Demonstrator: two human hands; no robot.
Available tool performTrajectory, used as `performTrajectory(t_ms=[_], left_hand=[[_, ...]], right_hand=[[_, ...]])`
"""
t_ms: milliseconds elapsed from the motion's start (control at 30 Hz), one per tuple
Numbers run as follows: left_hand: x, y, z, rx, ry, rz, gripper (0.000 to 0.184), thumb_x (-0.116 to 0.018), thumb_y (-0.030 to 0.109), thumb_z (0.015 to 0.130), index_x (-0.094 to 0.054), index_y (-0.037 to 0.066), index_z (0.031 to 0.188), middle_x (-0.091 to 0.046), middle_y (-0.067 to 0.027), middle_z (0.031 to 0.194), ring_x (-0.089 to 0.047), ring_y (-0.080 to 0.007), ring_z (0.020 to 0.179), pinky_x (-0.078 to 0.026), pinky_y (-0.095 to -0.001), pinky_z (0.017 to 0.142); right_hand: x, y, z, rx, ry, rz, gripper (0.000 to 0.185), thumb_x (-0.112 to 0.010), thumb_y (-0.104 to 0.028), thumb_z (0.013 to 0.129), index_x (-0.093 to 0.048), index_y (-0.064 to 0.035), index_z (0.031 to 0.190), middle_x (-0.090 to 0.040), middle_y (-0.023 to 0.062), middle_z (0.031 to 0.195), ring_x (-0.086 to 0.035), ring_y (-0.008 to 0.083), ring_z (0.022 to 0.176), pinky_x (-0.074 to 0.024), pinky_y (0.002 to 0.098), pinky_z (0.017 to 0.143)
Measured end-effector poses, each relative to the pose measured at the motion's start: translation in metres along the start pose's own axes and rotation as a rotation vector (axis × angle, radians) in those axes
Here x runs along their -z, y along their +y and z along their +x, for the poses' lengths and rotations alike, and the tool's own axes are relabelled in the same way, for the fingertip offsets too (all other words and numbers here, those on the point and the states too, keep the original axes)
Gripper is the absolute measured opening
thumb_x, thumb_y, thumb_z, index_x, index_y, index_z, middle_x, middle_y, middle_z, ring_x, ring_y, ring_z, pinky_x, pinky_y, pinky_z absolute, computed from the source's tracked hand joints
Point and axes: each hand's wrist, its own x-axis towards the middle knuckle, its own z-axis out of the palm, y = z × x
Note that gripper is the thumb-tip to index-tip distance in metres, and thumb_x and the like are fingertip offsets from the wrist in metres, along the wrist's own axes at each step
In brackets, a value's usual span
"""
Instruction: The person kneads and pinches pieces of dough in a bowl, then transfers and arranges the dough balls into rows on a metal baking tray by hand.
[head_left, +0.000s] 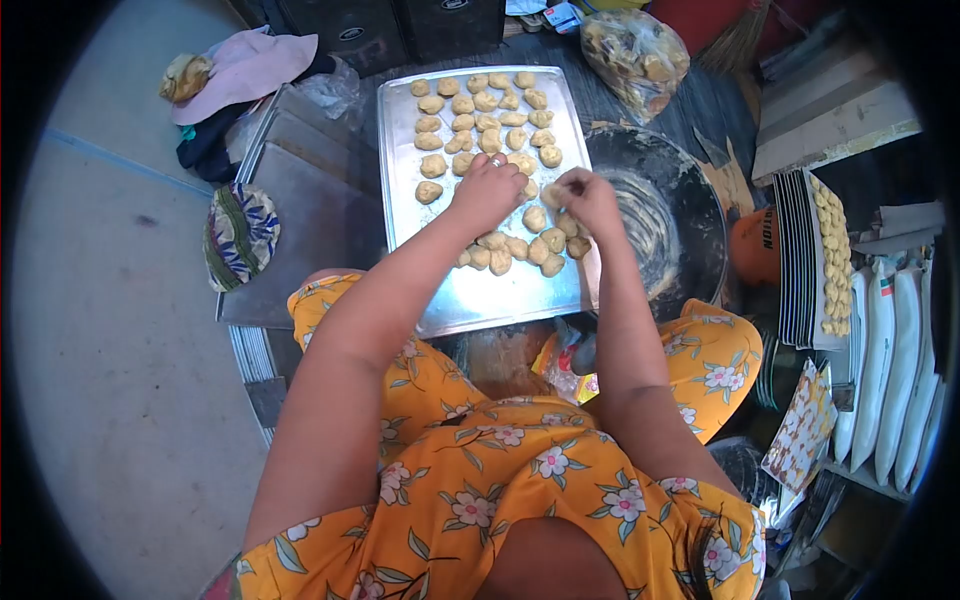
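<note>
A shiny metal baking tray [450,312] lies in front of me, with rows of pale dough balls [429,191] across its far part. More loose dough balls [500,261] are heaped nearer to me. My left hand [490,193] is over the middle of the tray, fingers curled down at a dough ball [530,190] by the fingertips; the hand hides part of the rows. To its right, my right hand [592,203] is closed in a pinch on another dough ball [553,196], just above the loose heap.
A wide black basin [690,215] with floury residue stands right of the tray. Behind it sits a filled plastic bag [638,65]. Stacked trays [310,215] with a patterned cap [241,237] are on the left. Further right, a tray of dough pieces [832,255] tops another stack.
</note>
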Motion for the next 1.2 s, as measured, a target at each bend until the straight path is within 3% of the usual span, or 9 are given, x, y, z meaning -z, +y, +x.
performTrajectory(t_ms=[233, 333, 367, 500, 767, 867, 1000, 1100, 1200], left_hand=[[0.008, 0.011, -0.003, 0.054, 0.141, -0.026, 0.021, -0.066, 0.023, 0.084, -0.066, 0.009, 0.100, -0.062, -0.0094, 0.102, -0.056, -0.0285, 0.108, -0.039, -0.0433, 0.095], [0.041, 0.020, -0.020, 0.155, -0.034, -0.055, 0.023, -0.065, 0.020, 0.085, -0.066, 0.009, 0.104, -0.062, -0.0115, 0.104, -0.059, -0.0310, 0.104, -0.044, -0.0432, 0.089], [0.057, 0.021, -0.034, 0.212, -0.162, -0.090, 0.024, -0.065, 0.020, 0.085, -0.065, 0.008, 0.106, -0.062, -0.0125, 0.104, -0.060, -0.0318, 0.101, -0.046, -0.0431, 0.087], [0.054, -0.003, -0.091, 0.307, -0.284, -0.274, 0.028, -0.065, 0.019, 0.086, -0.064, 0.004, 0.110, -0.061, -0.0157, 0.103, -0.061, -0.0339, 0.095, -0.049, -0.0418, 0.084], [0.036, -0.014, -0.114, 0.489, 0.039, -0.370, 0.022, -0.070, 0.016, 0.081, -0.063, 0.000, 0.095, -0.060, -0.0187, 0.099, -0.061, -0.0363, 0.091, -0.049, -0.0414, 0.080], [0.050, -0.015, -0.111, 0.576, 0.174, -0.242, 0.022, -0.068, 0.009, 0.078, -0.063, 0.001, 0.097, -0.059, -0.0181, 0.104, -0.061, -0.0382, 0.094, -0.050, -0.0432, 0.082], [0.042, -0.031, -0.104, 0.475, 0.187, -0.319, 0.021, -0.069, 0.006, 0.076, -0.063, 0.001, 0.096, -0.058, -0.0178, 0.105, -0.061, -0.0375, 0.094, -0.050, -0.0432, 0.082], [0.041, -0.026, -0.097, 0.461, 0.116, -0.344, 0.021, -0.068, 0.004, 0.076, -0.063, 0.001, 0.096, -0.058, -0.0178, 0.106, -0.061, -0.0377, 0.093, -0.050, -0.0430, 0.082], [0.030, -0.026, -0.094, 0.458, 0.195, -0.280, 0.023, -0.072, 0.010, 0.075, -0.063, 0.001, 0.095, -0.059, -0.0160, 0.104, -0.060, -0.0361, 0.092, -0.049, -0.0425, 0.079]], right_hand=[[-0.004, 0.002, -0.006, 0.117, 0.250, -0.204, 0.025, -0.073, -0.015, 0.079, -0.070, -0.0013, 0.100, -0.067, 0.0162, 0.096, -0.066, 0.0256, 0.083, -0.0512, 0.0323, 0.075], [-0.005, -0.016, -0.033, 0.119, -0.059, -0.186, 0.032, -0.075, -0.023, 0.076, -0.070, -0.0040, 0.102, -0.068, 0.0156, 0.095, -0.064, 0.0275, 0.081, -0.0514, 0.0339, 0.075], [-0.004, -0.025, -0.044, 0.329, -0.118, -0.479, 0.035, -0.076, -0.027, 0.074, -0.070, -0.0064, 0.102, -0.069, 0.0142, 0.093, -0.064, 0.0298, 0.081, -0.0520, 0.0359, 0.075], [-0.009, -0.031, -0.043, 0.101, -0.215, -0.391, 0.029, -0.074, -0.022, 0.074, -0.071, -0.0070, 0.099, -0.069, 0.0123, 0.090, -0.065, 0.0303, 0.086, -0.0518, 0.0377, 0.079], [-0.087, -0.045, -0.030, 0.402, -0.247, -0.313, 0.027, -0.072, -0.018, 0.076, -0.070, -0.0067, 0.101, -0.069, 0.0152, 0.095, -0.065, 0.0321, 0.092, -0.0514, 0.0394, 0.080], [-0.075, -0.071, -0.053, 0.194, -0.124, -0.223, 0.030, -0.074, -0.021, 0.075, -0.070, -0.0066, 0.101, -0.069, 0.0162, 0.095, -0.066, 0.0320, 0.092, -0.0521, 0.0395, 0.080], [-0.056, -0.055, -0.056, 0.161, -0.358, -0.262, 0.028, -0.074, -0.020, 0.075, -0.069, -0.0039, 0.097, -0.069, 0.0163, 0.090, -0.067, 0.0313, 0.087, -0.0521, 0.0391, 0.079], [-0.052, -0.057, -0.050, 0.077, -0.121, -0.201, 0.025, -0.074, -0.015, 0.074, -0.069, -0.0030, 0.096, -0.068, 0.0158, 0.089, -0.067, 0.0309, 0.083, -0.0522, 0.0382, 0.077], [-0.064, -0.046, -0.045, 0.270, -0.079, -0.252, 0.022, -0.074, -0.011, 0.075, -0.069, -0.0032, 0.094, -0.065, 0.0143, 0.092, -0.064, 0.0314, 0.084, -0.0511, 0.0392, 0.079]])
